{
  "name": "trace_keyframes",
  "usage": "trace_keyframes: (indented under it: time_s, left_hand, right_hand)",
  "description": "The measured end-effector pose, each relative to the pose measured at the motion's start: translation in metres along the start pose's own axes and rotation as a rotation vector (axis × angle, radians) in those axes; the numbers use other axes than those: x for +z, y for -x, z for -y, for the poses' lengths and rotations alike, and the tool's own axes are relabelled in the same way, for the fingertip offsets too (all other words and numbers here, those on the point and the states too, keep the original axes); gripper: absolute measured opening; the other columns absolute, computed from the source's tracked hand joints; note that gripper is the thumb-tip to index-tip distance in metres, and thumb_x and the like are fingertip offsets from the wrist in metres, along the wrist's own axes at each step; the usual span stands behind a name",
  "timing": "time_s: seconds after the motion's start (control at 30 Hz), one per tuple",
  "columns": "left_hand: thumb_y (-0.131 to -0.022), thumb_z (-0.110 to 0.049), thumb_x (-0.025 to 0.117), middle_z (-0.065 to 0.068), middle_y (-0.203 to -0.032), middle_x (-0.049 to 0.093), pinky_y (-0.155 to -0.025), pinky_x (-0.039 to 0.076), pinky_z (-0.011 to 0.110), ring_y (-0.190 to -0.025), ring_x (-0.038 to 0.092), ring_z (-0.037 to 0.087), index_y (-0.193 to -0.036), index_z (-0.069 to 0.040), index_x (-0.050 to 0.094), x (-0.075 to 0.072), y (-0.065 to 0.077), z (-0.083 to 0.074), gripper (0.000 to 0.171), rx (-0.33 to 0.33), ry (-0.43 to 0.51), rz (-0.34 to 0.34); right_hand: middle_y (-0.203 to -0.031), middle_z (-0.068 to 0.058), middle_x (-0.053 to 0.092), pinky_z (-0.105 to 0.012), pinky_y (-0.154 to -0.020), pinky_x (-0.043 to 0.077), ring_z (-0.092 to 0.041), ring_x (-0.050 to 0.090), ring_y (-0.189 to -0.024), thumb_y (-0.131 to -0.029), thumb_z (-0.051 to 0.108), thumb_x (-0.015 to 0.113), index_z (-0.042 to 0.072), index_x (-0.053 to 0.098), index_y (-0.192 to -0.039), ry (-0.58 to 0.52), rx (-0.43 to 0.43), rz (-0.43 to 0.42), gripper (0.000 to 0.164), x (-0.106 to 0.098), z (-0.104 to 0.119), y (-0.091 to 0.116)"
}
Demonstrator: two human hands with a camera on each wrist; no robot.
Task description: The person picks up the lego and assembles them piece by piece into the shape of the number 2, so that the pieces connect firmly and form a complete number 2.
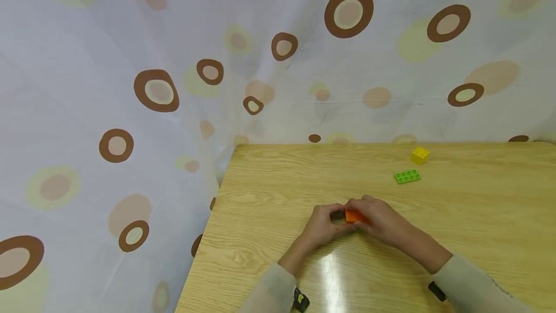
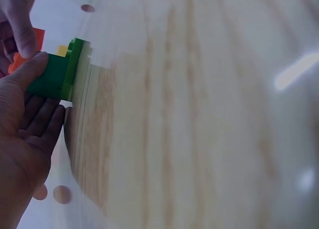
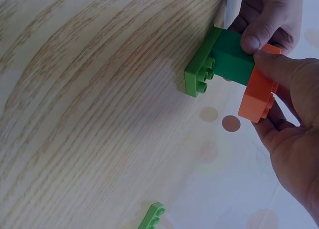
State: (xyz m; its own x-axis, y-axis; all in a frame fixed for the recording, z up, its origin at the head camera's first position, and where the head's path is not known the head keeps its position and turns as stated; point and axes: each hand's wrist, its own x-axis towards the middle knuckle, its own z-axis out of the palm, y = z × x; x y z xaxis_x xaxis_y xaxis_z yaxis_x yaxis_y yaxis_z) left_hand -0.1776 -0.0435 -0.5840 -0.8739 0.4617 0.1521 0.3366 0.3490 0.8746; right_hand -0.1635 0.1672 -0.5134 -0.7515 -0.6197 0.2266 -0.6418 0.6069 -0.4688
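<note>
Both hands meet over the table around a small stack of toy building bricks. My left hand (image 1: 321, 226) grips the dark green brick (image 3: 232, 57), its thumb on the side in the left wrist view. My right hand (image 1: 384, 221) pinches the orange brick (image 3: 256, 92) between thumb and fingers. The orange brick sits against the dark green one, its studs facing away from it. A light green studded plate (image 3: 197, 72) forms the stack's other end, at the tabletop. In the head view the hands hide everything but part of the orange brick.
Beyond the right hand a flat light green plate (image 1: 407, 176) lies on the wooden table (image 1: 269, 173). A yellow brick (image 1: 419, 155) stands behind it, near the back edge. A patterned curtain (image 1: 187, 37) hangs along the table's back and left sides.
</note>
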Motion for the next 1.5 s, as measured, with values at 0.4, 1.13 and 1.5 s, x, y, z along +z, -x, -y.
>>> trace_keyframes:
  time_s: [0.4,1.13,1.5]
  left_hand:
    - [-0.089,-0.028,0.089,-0.012,-0.118,0.076,-0.096,0.054,0.018,-0.111,0.067,-0.002,-0.124,-0.015,0.078,0.001,0.004,0.001,0.038,-0.059,0.01,-0.009]
    - [-0.089,-0.024,0.089,-0.01,-0.115,0.077,-0.097,0.054,0.018,-0.109,0.068,-0.002,-0.119,-0.015,0.077,0.0,0.003,0.002,0.033,-0.044,0.01,0.013]
    - [-0.085,-0.026,0.092,-0.014,-0.115,0.076,-0.094,0.055,0.018,-0.106,0.068,-0.003,-0.123,-0.018,0.077,0.001,0.001,-0.002,0.041,-0.102,0.026,0.007]
  right_hand:
    - [-0.106,0.0,0.072,-0.037,-0.076,0.059,-0.016,0.064,-0.09,-0.084,0.003,0.089,0.009,0.072,-0.118,-0.022,-0.021,0.012,0.038,0.003,-0.001,-0.003]
    - [-0.131,-0.011,0.072,-0.052,-0.094,0.059,-0.033,0.069,-0.117,-0.09,0.028,0.087,0.004,0.064,-0.14,-0.155,0.059,-0.004,0.061,-0.009,-0.014,0.002]
    - [-0.145,-0.024,0.06,-0.074,-0.094,0.048,-0.053,0.055,-0.127,-0.1,0.039,0.075,0.005,0.056,-0.148,-0.194,0.353,-0.251,0.061,-0.062,-0.077,0.012]
